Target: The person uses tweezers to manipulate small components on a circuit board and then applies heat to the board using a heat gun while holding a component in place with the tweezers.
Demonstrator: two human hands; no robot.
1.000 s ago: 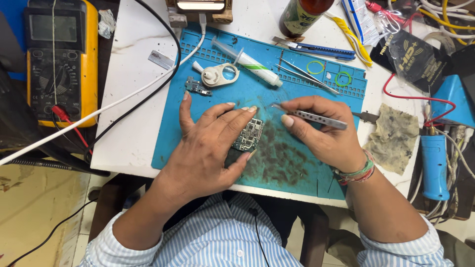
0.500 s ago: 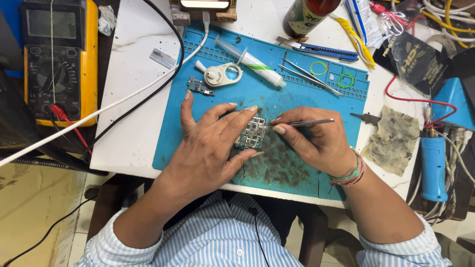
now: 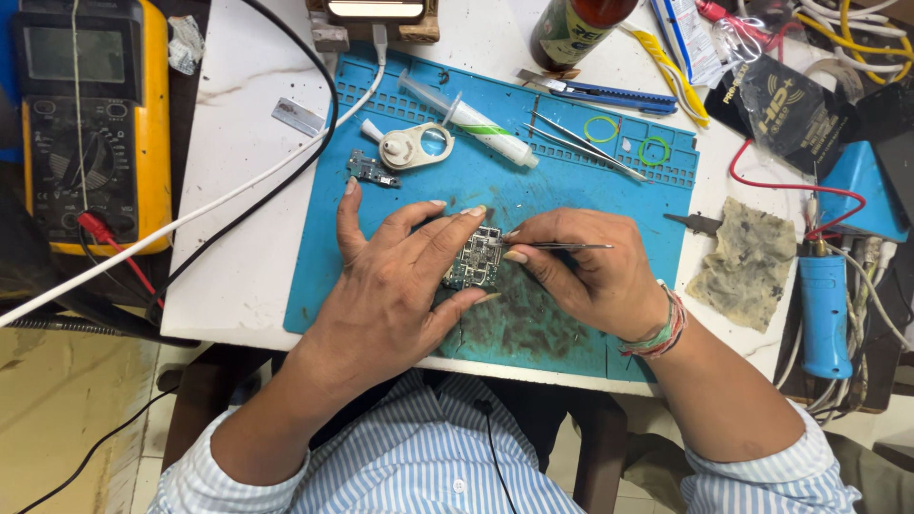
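I have the board point(image 3: 473, 259) pinned on the blue mat point(image 3: 324, 247), near its middle, my left hand point(image 3: 395, 276) clamping it between thumb and fingers point(image 3: 447, 228). My right hand point(image 3: 590, 271) pinches the tweezers point(image 3: 562, 247), their tip touching the board's right edge. I judge this as the picking or probing step on a small part; the next move calls for a steady tip and a firm hold on the board. The board's long axis runs near-to-far, slightly tilted right. The tweezers lie left-right, pointing left.
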